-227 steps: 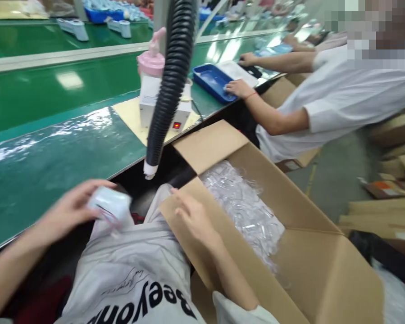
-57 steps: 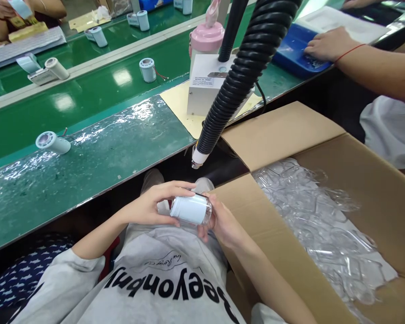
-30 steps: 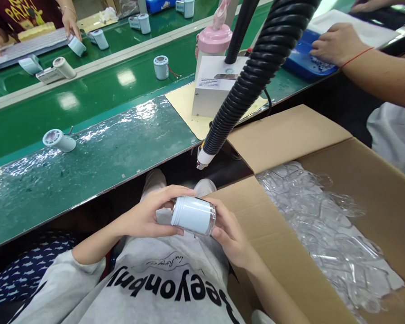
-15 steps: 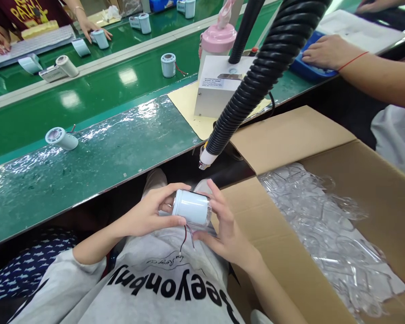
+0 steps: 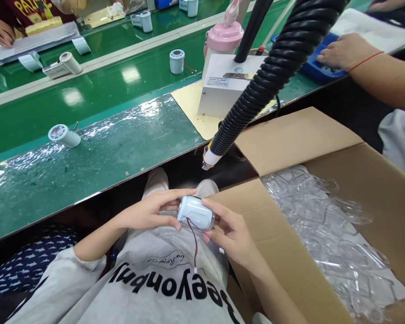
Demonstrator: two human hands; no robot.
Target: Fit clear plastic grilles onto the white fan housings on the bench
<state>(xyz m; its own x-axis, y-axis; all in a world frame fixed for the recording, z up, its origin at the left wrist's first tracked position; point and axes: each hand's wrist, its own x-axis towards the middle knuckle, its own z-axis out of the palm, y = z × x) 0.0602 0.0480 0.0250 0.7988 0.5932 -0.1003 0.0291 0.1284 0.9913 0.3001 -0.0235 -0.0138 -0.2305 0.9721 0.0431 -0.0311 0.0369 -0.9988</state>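
Note:
A light-blue cylindrical housing (image 5: 196, 214) lies on its side between my hands above my lap. My left hand (image 5: 151, 210) is around its left end, thumb below and fingers above. My right hand (image 5: 231, 229) grips the right end, where a clear plastic rim shows. Two thin wire leads (image 5: 196, 245), dark red and purplish with small white plugs, come out of the side facing me; the purplish one runs by my right fingertips. Beyond my hands hangs a black corrugated hose (image 5: 246, 99) with a white nozzle (image 5: 209, 158).
At right stands an open cardboard box (image 5: 324, 139) holding clear plastic pieces (image 5: 327, 225). A similar blue housing (image 5: 64, 136) lies on the green bench (image 5: 131, 135); another (image 5: 177, 62) stands on the belt. Behind the hose are a white device (image 5: 219, 94) and pink bottle (image 5: 225, 36). A co-worker's hand (image 5: 349, 51) is over a blue tray.
The housing has turned in my hands, bringing its wires to the side facing me. My right fingers have closed in on its end. Across the belt, a co-worker's hand has moved back, taking a blue housing away.

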